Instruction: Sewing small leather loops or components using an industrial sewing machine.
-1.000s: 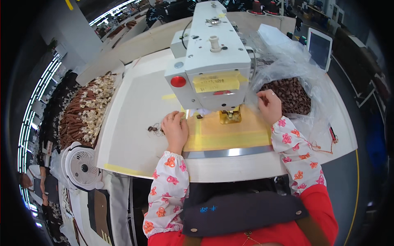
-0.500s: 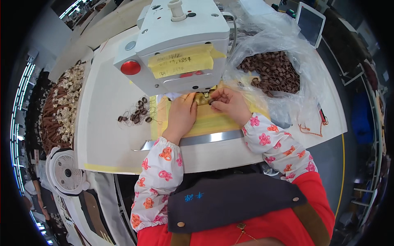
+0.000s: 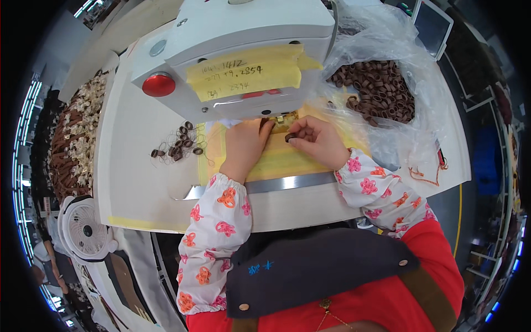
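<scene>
My right hand (image 3: 321, 143) pinches a small dark brown loop (image 3: 290, 137) between thumb and fingertips, just right of and nearer than the metal presser foot (image 3: 280, 119) of a white sewing machine (image 3: 243, 33). Left of the foot, my left hand (image 3: 245, 146) rests with fingers together and thumb drawn in. Its fingertips reach under the machine head, and what they hold, if anything, is hidden. Beneath both hands lies a yellow-taped work surface (image 3: 271, 163). Several finished-looking brown loops (image 3: 180, 145) with loose threads lie to the left.
At right, a clear plastic bag (image 3: 426, 99) holds a heap of brown loops (image 3: 381, 91). A metal strip (image 3: 287, 182) crosses the table's near part. Thread snips with orange cord (image 3: 440, 160) lie far right. A white fan (image 3: 87, 229) stands beyond the table's left edge.
The view has shifted, so the machine head looks larger. My right hand has drawn the brown loop slightly away from the presser foot. My left hand stays close beside the foot.
</scene>
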`<state>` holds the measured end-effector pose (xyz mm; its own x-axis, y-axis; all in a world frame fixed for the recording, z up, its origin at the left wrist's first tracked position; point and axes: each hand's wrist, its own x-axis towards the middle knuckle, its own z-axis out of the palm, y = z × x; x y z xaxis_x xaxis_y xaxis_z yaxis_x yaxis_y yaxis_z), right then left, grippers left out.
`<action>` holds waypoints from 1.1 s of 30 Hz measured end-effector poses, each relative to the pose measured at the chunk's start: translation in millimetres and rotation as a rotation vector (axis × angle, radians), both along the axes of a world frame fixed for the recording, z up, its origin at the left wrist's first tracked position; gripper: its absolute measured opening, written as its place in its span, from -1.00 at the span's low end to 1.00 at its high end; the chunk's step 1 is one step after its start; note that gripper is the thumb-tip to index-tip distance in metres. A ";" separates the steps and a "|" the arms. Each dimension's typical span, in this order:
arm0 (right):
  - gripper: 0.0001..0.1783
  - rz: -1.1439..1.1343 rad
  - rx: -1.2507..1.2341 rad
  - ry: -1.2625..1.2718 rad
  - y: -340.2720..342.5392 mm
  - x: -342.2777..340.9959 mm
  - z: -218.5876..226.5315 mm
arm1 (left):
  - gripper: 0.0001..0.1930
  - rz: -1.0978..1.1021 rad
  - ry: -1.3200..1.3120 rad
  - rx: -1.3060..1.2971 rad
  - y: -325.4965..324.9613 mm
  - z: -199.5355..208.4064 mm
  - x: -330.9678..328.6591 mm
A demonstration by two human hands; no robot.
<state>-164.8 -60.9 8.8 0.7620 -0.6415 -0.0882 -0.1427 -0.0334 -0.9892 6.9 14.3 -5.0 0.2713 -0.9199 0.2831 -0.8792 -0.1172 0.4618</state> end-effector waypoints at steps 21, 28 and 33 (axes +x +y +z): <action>-0.61 -0.118 -0.833 -0.121 7.8 17.6 -6.5 | -0.72 -0.313 0.504 -0.015 -1.3 18.0 -6.0; -0.65 -0.033 -0.944 -0.062 9.2 14.9 -5.3 | -0.73 -0.345 0.438 0.118 -0.1 22.1 2.0; -0.71 -0.034 -0.944 -0.067 8.2 13.9 -12.7 | -0.75 -0.300 0.436 0.148 -1.4 17.5 3.2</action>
<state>-150.9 -52.7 -3.9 0.7265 -0.4471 0.5218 -0.1022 -0.8212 -0.5614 10.1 12.9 12.5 0.0539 -0.9965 0.0643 -0.6146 0.0177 0.7886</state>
